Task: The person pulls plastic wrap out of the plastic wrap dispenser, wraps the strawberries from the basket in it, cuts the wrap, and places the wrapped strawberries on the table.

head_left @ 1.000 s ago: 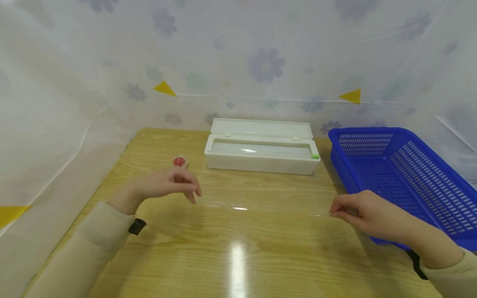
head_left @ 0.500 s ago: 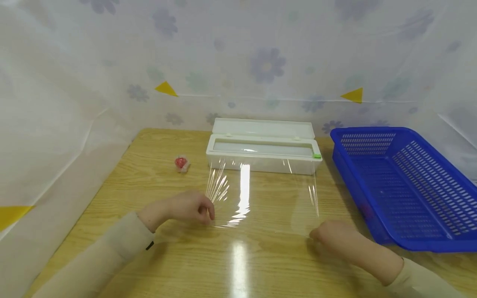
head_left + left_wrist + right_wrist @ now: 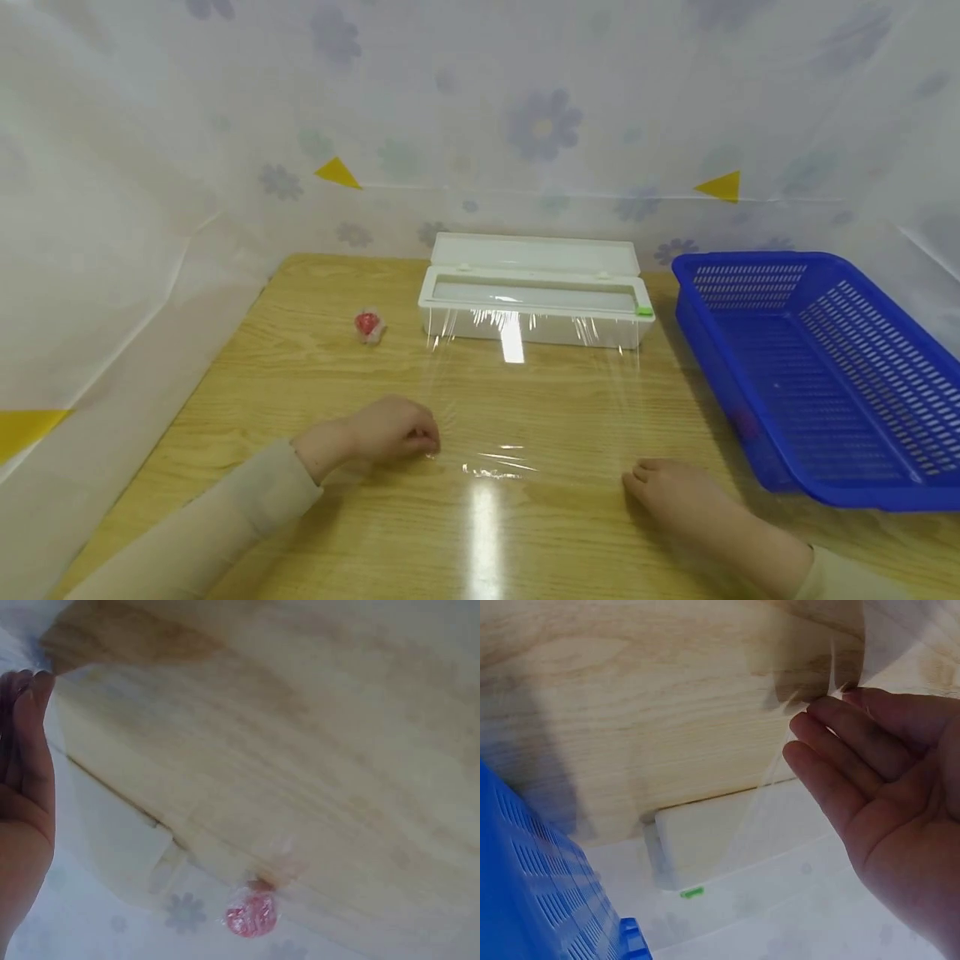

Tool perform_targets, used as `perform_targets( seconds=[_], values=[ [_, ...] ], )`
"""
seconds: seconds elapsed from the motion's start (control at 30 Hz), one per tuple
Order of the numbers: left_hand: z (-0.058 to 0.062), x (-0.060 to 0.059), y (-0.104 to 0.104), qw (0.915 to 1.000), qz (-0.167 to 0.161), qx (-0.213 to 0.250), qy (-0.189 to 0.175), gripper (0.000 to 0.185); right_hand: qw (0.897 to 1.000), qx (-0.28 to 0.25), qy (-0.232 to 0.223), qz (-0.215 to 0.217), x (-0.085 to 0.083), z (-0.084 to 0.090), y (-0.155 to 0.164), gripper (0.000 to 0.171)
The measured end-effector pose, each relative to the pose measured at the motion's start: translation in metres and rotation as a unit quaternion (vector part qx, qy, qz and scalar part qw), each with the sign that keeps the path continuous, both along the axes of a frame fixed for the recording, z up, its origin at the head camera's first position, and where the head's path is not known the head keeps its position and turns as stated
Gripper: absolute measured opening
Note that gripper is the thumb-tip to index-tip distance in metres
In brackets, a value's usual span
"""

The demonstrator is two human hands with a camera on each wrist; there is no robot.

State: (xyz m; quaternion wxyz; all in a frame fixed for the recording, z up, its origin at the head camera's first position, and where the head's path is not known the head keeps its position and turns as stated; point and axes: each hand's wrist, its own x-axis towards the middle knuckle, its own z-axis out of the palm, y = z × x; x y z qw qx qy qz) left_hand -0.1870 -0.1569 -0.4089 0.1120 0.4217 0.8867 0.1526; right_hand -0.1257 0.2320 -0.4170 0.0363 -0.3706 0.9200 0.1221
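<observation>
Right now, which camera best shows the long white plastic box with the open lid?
The head view: the box shows end to end, lid raised. The right wrist view catches only part; the left wrist view, a blurred part.

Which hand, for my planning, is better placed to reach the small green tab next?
Likely the right hand: the tab sits at its end of the long white box, farther from the left hand. Both pinch clear film.

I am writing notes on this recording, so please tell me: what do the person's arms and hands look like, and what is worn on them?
The left sleeve and the right sleeve are plain pale cream, with no visible print. The left hand and the right hand are bare: no glove or ring shows.
</observation>
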Motion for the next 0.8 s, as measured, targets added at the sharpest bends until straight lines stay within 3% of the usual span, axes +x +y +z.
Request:
perform_targets(
  seconds=[0.1, 0.3, 0.5, 0.8],
  values=[
    [-0.001, 0.001, 0.001, 0.9997, 0.022, 0.004, -0.003, 0.008, 1.0, 0.023, 0.005, 0.001, 0.002, 0.0, -0.001, 0.027],
    [-0.006, 0.003, 0.008, 0.9987, 0.044, -0.026, -0.001, 0.006, 0.999, 0.004, -0.035, -0.025, 0.006, 0.003, 0.002, 0.031],
    [-0.014, 0.004, 0.007, 0.9963, 0.079, -0.006, -0.032, 0.01, 0.999, -0.049, -0.014, 0.001, 0.008, 0.0, 0.011, 0.034],
    [-0.019, 0.002, -0.001, 0.9923, 0.082, 0.014, -0.092, 0.016, 0.994, -0.105, 0.009, 0.031, 0.008, -0.01, 0.019, 0.037]
  ],
)
